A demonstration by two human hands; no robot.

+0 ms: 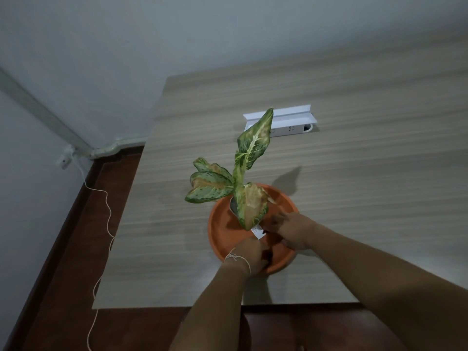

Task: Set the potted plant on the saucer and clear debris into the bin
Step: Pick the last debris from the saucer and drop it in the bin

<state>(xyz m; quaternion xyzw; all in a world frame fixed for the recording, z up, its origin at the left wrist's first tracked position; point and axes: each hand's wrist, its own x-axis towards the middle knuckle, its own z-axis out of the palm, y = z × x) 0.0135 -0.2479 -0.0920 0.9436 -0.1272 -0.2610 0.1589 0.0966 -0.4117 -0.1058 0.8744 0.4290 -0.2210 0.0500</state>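
Green-speckled, browning plant (243,183) stands on orange saucer (222,231); left hand (253,254) and right hand (291,231) grips unclear.

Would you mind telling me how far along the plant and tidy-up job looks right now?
Done, apparently: the plant stands within the orange saucer on the table, though its pot is mostly hidden by leaves. In hand: the left hand and right hand work at the saucer's near side, seemingly gathering dark debris. Left: binning it; no bin is in view.
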